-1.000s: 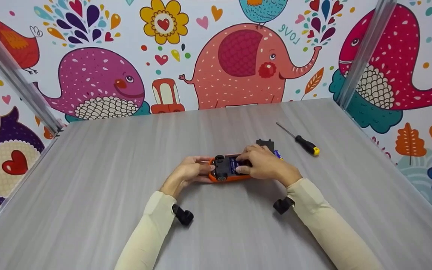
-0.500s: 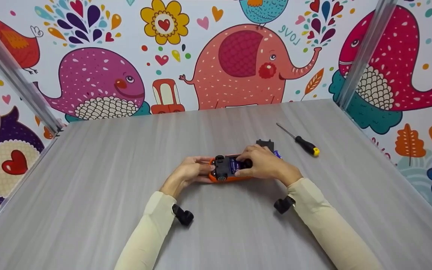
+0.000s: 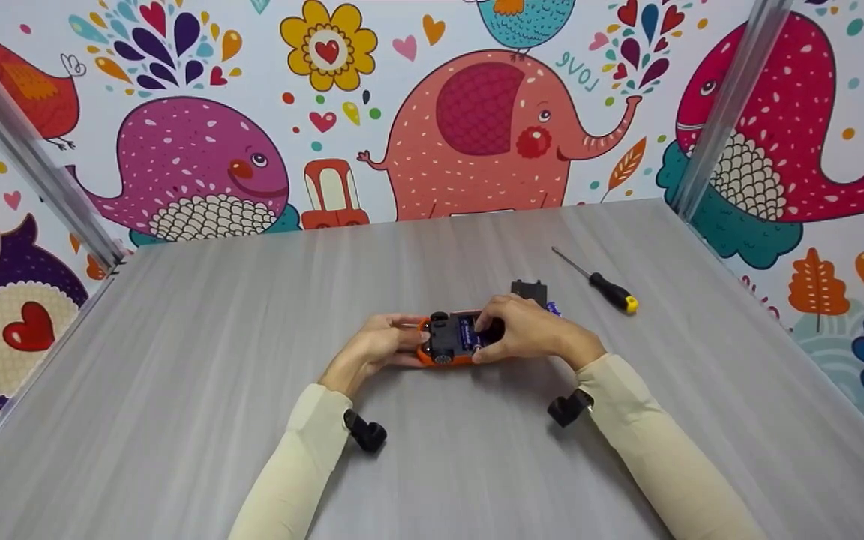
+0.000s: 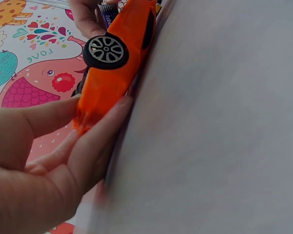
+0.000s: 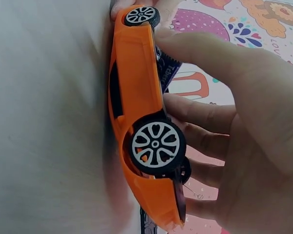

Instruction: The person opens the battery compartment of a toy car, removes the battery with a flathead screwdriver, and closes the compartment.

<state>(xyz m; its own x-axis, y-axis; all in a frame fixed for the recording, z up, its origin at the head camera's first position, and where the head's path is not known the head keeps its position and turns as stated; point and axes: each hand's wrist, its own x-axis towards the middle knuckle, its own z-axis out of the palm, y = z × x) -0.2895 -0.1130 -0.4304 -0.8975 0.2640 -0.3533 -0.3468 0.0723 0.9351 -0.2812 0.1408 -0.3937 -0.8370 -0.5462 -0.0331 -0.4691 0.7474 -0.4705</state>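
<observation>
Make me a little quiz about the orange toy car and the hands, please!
1. True or false: the orange toy car lies upside down on the table.
2. Which tool lies apart from both hands? A) hammer B) screwdriver C) scissors
3. Fill in: the left hand holds one end of the car, and the right hand has its fingers on the car's ____.

Key: 1 true; 2 B; 3 underside.
</observation>
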